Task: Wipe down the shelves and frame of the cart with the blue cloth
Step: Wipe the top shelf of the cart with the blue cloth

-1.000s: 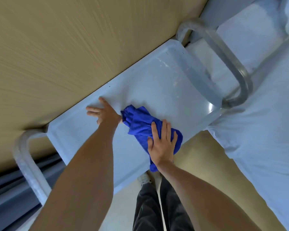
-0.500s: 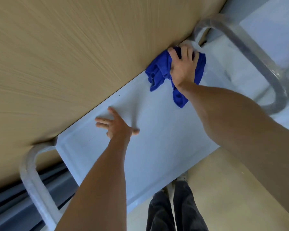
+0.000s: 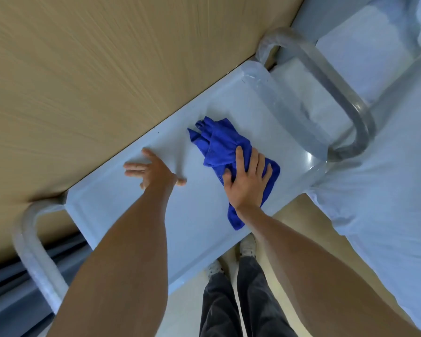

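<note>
The cart's pale top shelf (image 3: 204,239) runs diagonally across the view, its far edge against a wooden wall. A crumpled blue cloth (image 3: 219,144) lies on the shelf right of centre. My right hand (image 3: 247,181) presses flat on the cloth's near half, fingers straight and spread. My left hand (image 3: 153,170) rests flat on the bare shelf to the left of the cloth, fingers spread. Metal frame handles curve up at the right end (image 3: 338,93) and the left end (image 3: 32,251) of the cart.
A tan wooden wall (image 3: 107,69) fills the upper left, touching the cart's far edge. A bed with white sheets (image 3: 387,203) stands close on the right. My legs and shoes (image 3: 241,300) are below on the beige floor.
My right hand has dragged the cloth from the far right corner by the wall back toward the near edge of the shelf. My left hand has stayed flat in the same spot.
</note>
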